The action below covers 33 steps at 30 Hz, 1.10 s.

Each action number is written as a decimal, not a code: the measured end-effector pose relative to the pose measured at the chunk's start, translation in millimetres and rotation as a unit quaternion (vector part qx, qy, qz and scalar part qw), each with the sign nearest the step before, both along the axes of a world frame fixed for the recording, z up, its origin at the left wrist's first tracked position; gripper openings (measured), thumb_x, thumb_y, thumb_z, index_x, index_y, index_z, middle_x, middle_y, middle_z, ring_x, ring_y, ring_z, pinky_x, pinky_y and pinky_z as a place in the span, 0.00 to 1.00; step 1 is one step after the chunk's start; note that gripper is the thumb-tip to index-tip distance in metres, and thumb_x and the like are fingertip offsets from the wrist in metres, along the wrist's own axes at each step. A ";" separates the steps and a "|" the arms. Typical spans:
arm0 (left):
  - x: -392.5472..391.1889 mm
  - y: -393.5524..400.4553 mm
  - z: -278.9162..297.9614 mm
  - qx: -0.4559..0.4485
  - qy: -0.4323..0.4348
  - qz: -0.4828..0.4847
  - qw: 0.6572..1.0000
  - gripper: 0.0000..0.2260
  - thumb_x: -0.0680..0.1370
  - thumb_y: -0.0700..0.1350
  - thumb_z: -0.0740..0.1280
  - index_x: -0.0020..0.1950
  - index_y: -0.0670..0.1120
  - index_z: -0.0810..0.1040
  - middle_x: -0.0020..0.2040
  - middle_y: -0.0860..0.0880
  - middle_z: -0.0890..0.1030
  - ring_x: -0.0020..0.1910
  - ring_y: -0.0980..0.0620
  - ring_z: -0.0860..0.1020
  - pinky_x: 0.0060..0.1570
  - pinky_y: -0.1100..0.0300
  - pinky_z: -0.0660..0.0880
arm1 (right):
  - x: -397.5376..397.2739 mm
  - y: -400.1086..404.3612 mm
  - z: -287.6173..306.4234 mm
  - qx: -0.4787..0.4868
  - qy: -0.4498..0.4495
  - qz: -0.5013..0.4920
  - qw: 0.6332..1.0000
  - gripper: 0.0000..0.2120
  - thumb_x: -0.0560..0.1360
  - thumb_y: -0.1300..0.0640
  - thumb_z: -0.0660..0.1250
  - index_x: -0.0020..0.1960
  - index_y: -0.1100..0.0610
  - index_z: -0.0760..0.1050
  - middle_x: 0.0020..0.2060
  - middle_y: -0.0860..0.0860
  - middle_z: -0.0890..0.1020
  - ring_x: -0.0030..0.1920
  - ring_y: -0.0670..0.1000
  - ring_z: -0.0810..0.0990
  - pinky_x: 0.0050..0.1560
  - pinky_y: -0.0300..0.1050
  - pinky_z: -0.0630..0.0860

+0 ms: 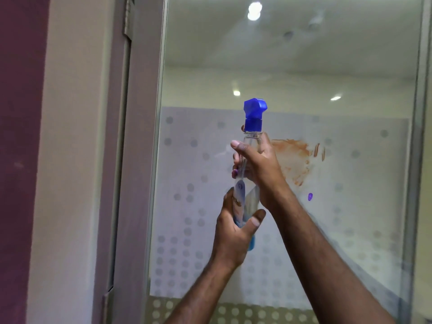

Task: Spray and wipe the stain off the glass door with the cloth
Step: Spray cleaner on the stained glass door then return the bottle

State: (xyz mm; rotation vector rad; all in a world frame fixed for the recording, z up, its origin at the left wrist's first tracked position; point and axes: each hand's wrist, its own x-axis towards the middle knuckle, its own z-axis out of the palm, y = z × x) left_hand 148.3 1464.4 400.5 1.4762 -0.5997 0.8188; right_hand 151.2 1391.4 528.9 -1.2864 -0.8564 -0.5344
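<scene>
Before one stained glass door [304, 66], two hands [257, 164] grip one spray bottle [251, 136].

Maroon wall [18, 136] far left; cream wall strip [70, 160] beside grey frame [142, 113]; ceiling lights [254, 11] reflected

We had soft, even indoor light, moderately bright. Ceiling lamps [254, 11] glared as blown-out spots reflected in the glass door [350, 206], strongest at the top. No hard shadows. The whole frame was slightly soft; the right forearm [327, 258] showed motion smear. Door frame [138, 160] lines leaned from wide-angle distortion at the left.
</scene>
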 end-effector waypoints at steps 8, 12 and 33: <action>-5.0 3.7 2.2 0.009 0.024 -0.026 0.999 0.24 0.70 0.68 0.69 0.63 0.80 0.64 0.58 0.77 0.75 0.60 0.68 0.77 0.51 0.77 0.74 | -6.2 3.3 0.4 0.003 0.007 -0.045 0.999 0.21 0.73 0.54 0.70 0.63 0.55 0.69 0.32 0.52 0.75 0.30 0.51 0.74 0.34 0.47 0.77; -1.2 -5.4 0.6 0.013 0.027 -0.049 0.998 0.25 0.70 0.67 0.70 0.64 0.78 0.65 0.56 0.75 0.76 0.60 0.66 0.78 0.51 0.77 0.74 | -9.1 -8.6 -0.9 0.010 0.004 -0.076 0.997 0.23 0.73 0.54 0.69 0.65 0.55 0.68 0.32 0.50 0.75 0.31 0.49 0.75 0.33 0.45 0.78; -3.7 -140.4 -6.7 0.070 0.060 -0.215 0.972 0.27 0.70 0.66 0.71 0.67 0.74 0.65 0.62 0.72 0.77 0.63 0.67 0.78 0.62 0.65 0.76 | -41.7 -148.6 -11.3 0.067 0.045 -0.206 0.975 0.24 0.73 0.54 0.72 0.67 0.53 0.69 0.30 0.50 0.74 0.30 0.50 0.73 0.33 0.46 0.77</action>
